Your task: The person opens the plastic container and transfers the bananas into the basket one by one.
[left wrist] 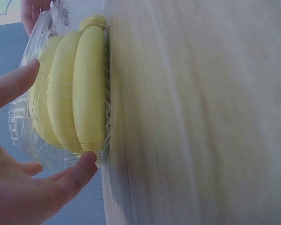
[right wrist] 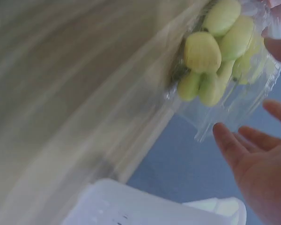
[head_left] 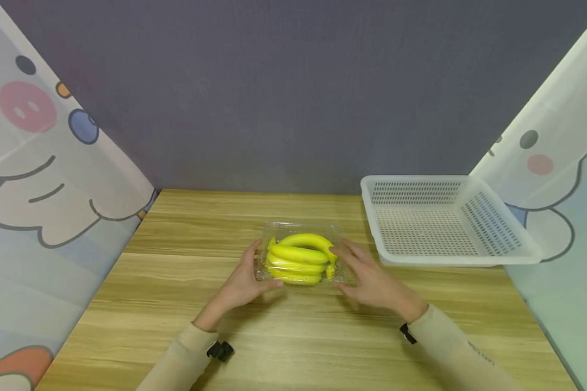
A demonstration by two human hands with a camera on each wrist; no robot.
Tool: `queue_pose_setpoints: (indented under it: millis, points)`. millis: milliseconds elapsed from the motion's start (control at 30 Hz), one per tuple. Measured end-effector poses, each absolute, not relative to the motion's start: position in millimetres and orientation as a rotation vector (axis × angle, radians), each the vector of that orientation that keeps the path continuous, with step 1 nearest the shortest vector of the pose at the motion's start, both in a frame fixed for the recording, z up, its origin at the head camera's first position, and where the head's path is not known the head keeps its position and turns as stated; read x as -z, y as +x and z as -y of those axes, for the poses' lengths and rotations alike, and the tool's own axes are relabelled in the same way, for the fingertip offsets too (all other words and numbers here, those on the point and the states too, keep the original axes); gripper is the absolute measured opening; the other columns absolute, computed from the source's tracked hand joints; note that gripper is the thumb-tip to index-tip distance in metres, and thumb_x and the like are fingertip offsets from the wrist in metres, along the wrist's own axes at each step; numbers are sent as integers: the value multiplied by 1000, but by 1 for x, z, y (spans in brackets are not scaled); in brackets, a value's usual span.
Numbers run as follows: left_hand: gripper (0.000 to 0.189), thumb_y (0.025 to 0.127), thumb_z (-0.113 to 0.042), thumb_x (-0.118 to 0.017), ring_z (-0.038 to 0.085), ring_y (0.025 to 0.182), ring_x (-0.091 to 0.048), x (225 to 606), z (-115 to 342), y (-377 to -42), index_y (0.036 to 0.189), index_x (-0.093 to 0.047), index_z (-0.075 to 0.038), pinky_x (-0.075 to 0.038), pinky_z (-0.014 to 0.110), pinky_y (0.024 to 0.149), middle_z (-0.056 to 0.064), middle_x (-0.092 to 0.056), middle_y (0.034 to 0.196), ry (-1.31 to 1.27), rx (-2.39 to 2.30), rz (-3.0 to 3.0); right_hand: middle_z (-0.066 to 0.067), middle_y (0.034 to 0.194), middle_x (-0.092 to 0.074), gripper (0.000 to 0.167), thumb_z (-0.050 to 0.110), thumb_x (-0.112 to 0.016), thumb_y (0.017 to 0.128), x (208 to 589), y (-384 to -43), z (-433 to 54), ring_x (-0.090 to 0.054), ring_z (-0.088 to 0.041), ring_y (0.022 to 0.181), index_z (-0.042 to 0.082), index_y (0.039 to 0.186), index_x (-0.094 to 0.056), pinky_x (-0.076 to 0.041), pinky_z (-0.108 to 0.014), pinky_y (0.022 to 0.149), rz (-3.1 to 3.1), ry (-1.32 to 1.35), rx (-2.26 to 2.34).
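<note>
Clear rectangular plastic box [head_left: 300, 225]: set on the wood-grained bench [head_left: 293, 342], about midway between the left and right edges and short of the far edge; seemingly flat against the wood in the left wrist view.
Curved yellow bananas [head_left: 298, 254]: lying lengthwise inside the box, visible through the transparent plastic.
Left hand [head_left: 242, 282]: around the left end of the box, seemingly touching with thumb and fingertips; spread and fairly straight, not clenched.
Right hand [head_left: 372, 279]: at the right end, spread loosely about the corner, not clenched; just beside the plastic in the right wrist view, with no plain sign of a firm hold; exact contact impossible to tell.
White rectangular perforated plastic basket [head_left: 462, 260]: at the far right corner of the bench, apart from the box, touched by neither hand.
Step at the box: judged to be framing both ends, for steadying, shifting or taking hold; no telling which from one moment.
Next move at the box: for any slide or lift, would probably call for firmer right-side contact, then matched pressure from both hands, keeping level; best done gently, so as not to dent the thin-looking plastic or send the bananas sliding.
</note>
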State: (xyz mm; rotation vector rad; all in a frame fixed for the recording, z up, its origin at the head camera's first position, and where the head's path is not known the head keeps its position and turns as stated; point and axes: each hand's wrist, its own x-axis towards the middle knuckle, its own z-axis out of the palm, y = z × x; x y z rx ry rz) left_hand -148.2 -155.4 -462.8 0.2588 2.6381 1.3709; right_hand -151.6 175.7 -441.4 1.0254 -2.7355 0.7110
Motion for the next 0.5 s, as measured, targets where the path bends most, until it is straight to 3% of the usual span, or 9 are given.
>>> queue_pose_setpoints:
  millis: [200,500]
  points:
    - [122,76,-42,-90,50,140,-37,461,157,-150,163,-10,-13,-35,67,109,28,-27,159,267,-1371,-2638,-19,160,-32,81,27,-87,78,437,-164,-177,-31,-41,147,10,148,-50,-35,-60,112,2650,1211,-606]
    - [123,75,-42,-90,50,140,-37,460,158,-151,163,-9,-14,-33,66,110,31,-31,157,266,-1373,-2611,-15,164,-26,82,29,-85,81,440,-168,-179,-21,-40,151,15,152,-47,-29,-63,114,2717,1235,-650]
